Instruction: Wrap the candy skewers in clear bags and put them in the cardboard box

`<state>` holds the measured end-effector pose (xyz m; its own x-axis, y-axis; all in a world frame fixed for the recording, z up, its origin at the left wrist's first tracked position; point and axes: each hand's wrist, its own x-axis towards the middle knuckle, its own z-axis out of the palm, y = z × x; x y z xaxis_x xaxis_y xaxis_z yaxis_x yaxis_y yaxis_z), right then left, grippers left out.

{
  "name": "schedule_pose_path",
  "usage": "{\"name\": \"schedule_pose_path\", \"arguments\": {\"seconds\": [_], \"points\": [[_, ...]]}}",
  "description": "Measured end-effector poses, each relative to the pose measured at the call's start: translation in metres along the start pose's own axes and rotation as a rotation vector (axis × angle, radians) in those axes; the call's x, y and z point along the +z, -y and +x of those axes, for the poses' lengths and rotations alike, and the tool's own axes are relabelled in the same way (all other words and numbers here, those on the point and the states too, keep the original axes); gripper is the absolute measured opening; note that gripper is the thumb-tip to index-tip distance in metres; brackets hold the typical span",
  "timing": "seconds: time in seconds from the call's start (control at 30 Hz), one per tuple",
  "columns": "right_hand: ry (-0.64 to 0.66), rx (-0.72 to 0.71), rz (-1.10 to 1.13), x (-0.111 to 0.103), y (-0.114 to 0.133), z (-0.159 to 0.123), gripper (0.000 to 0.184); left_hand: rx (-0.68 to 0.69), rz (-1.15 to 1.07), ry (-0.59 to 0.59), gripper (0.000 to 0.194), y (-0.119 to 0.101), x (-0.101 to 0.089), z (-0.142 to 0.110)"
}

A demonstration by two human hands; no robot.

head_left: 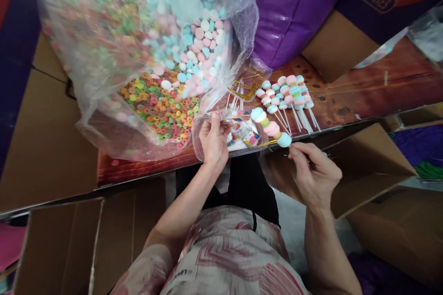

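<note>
My right hand (314, 170) pinches the lower end of a candy skewer (272, 128), strung with blue, white and pink marshmallows and small yellow, green and orange rings. It is tilted, its top pointing up and left. Over a clear plastic tray (196, 140), my left hand (214, 140) is closed, thumb against fingers; what it pinches is too small to tell, perhaps thin clear film. Colourful printed wrappers (249, 136) lie in the tray. Several finished marshmallow skewers (289, 92) rest side by side on the table (374, 87), white sticks toward me.
A big clear bag (238, 9) holds ring candies (162, 110) and marshmallows (204, 37). Beyond the tray sit a small box of gold twist ties (249, 84) and loose white sticks (236, 97). A purple bag (290, 4) and cardboard boxes (374, 166) crowd around.
</note>
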<state>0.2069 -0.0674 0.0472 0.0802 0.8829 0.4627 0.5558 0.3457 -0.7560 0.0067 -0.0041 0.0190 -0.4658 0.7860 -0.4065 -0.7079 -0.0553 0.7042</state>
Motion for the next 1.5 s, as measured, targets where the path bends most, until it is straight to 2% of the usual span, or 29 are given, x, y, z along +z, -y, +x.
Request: {"name": "schedule_pose_path", "arguments": {"seconds": [0.33,0.6,0.73,1.07,1.3,1.4,1.5], "points": [[0.183,-0.206,-0.171,-0.023,-0.003,0.003,0.016,0.153,0.111,0.055,0.05,-0.007,-0.007,0.0],[0.17,-0.24,-0.142,-0.011,-0.002,0.001,0.019,0.305,0.227,0.077,0.042,-0.006,-0.013,-0.003],[0.211,-0.217,-0.073,-0.008,0.0,-0.002,0.017,0.362,0.244,0.071,0.042,-0.006,-0.015,-0.002],[0.146,-0.089,-0.025,-0.001,-0.001,-0.008,0.013,0.357,0.218,0.039,0.041,-0.007,-0.015,-0.004],[0.102,-0.02,0.044,0.014,-0.002,-0.014,0.01,0.326,0.277,0.164,0.041,-0.003,-0.018,-0.004],[0.109,-0.033,0.065,0.021,0.001,-0.014,0.01,0.317,0.25,0.195,0.041,-0.002,-0.016,-0.007],[0.117,-0.073,0.037,0.026,0.003,-0.015,0.013,0.229,0.204,0.193,0.041,-0.003,-0.011,-0.01]]}}
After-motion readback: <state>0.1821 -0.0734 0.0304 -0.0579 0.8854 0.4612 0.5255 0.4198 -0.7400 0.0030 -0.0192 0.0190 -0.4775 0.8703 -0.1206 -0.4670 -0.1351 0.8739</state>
